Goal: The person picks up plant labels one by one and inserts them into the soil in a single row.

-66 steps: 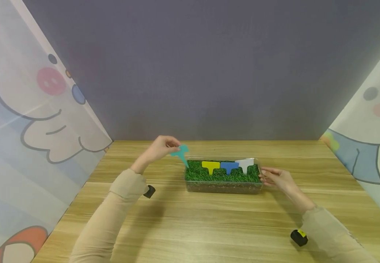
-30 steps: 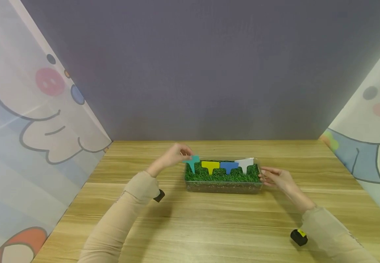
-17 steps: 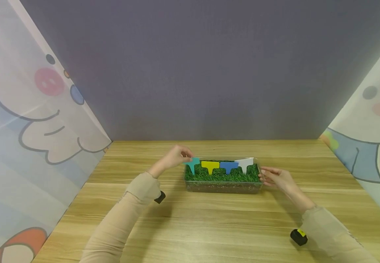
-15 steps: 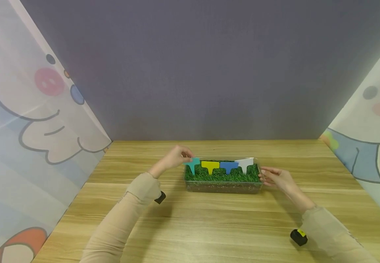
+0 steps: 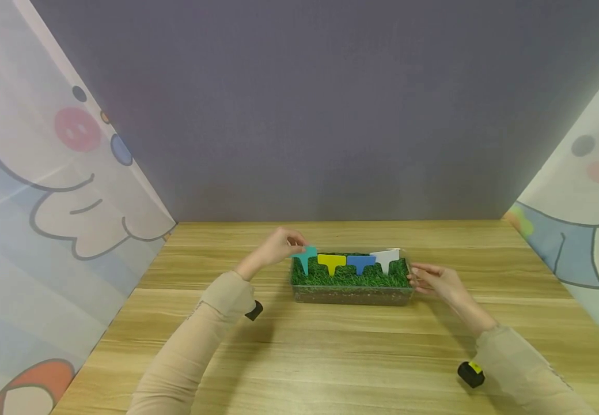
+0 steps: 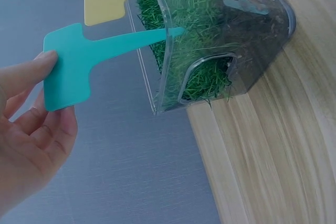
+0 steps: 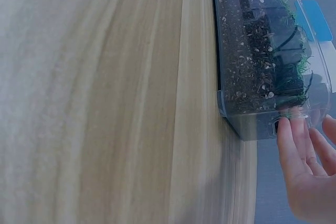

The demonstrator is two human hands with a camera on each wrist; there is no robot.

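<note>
Where the wooden table [image 5: 330, 357] meets the grey back wall [image 5: 330, 104], a clear box [image 5: 351, 295] of soil topped with grass [image 5: 351, 278] sits near the middle of the board, slightly toward the wall; all places below are given relative to this box. Cartoon-printed panels [image 5: 45, 173] stand well off its left and right ends. Left hand [image 5: 273, 249]: just beyond the box's left end, thumb and fingers pinching the flat head of a teal tag [image 5: 304, 257]. In the left wrist view the tag's pointed stem [image 6: 152, 36] reaches over the box's end wall into the grass, tag tilted, not yet upright; how deep the tip sits cannot be told. Right hand [image 5: 436, 282]: at the box's right end, fingers straight and relaxed, holding nothing; in the right wrist view the fingertips [image 7: 287, 129] touch the clear end wall beside its handle cut-out. Standing in the grass in a row, from the left end rightward: yellow tag [image 5: 332, 262], blue tag [image 5: 361, 263], white tag [image 5: 386, 258], each upright, heads nearly touching. Teal tag sits left of the yellow one, close beside it.
</note>
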